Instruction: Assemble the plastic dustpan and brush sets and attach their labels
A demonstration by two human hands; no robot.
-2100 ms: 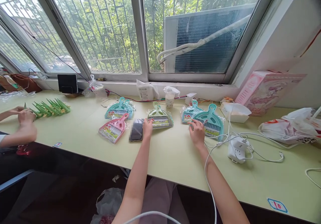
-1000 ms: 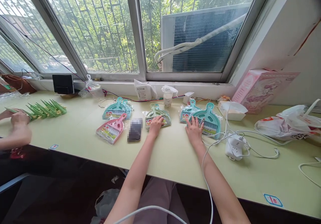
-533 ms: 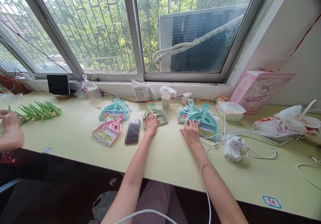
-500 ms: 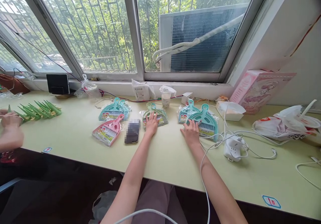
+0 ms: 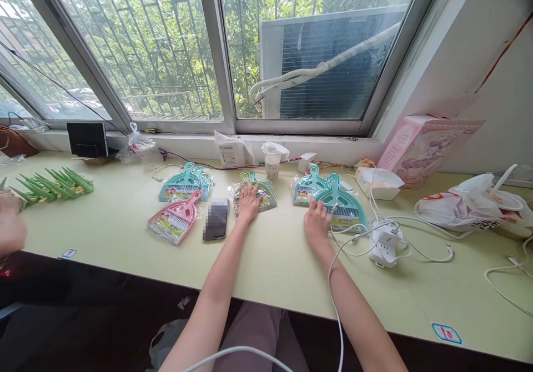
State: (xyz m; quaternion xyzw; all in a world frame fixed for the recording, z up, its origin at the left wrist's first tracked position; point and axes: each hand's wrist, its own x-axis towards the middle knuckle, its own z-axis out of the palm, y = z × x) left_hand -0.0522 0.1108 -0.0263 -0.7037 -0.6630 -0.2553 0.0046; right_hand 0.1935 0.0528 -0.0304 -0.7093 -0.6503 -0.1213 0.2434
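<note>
My left hand (image 5: 249, 205) lies flat with fingers spread on a green dustpan-and-brush set (image 5: 268, 194) in clear wrap. My right hand (image 5: 317, 221) has its fingers bent at the left edge of a teal dustpan-and-brush set (image 5: 342, 202), gripping it there. That set overlaps another teal set (image 5: 307, 183) lying behind it. To the left are more wrapped teal sets (image 5: 183, 184) and a pink dustpan-and-brush set (image 5: 177, 216). A phone (image 5: 216, 220) rests between the pink set and my left forearm.
A white power strip (image 5: 383, 244) with tangled cables sits right of my right hand; one cable crosses my right forearm. Behind stand a cup (image 5: 272, 164), a paper tray (image 5: 380, 183) and a pink box (image 5: 428, 150). A co-worker's hand (image 5: 10, 222) is near green plastic stems (image 5: 54, 186).
The front teal set has turned slightly, its right side swinging outward, and my right hand's fingers have drawn in at its edge. My left hand stays on the green set. The view shifted slightly.
</note>
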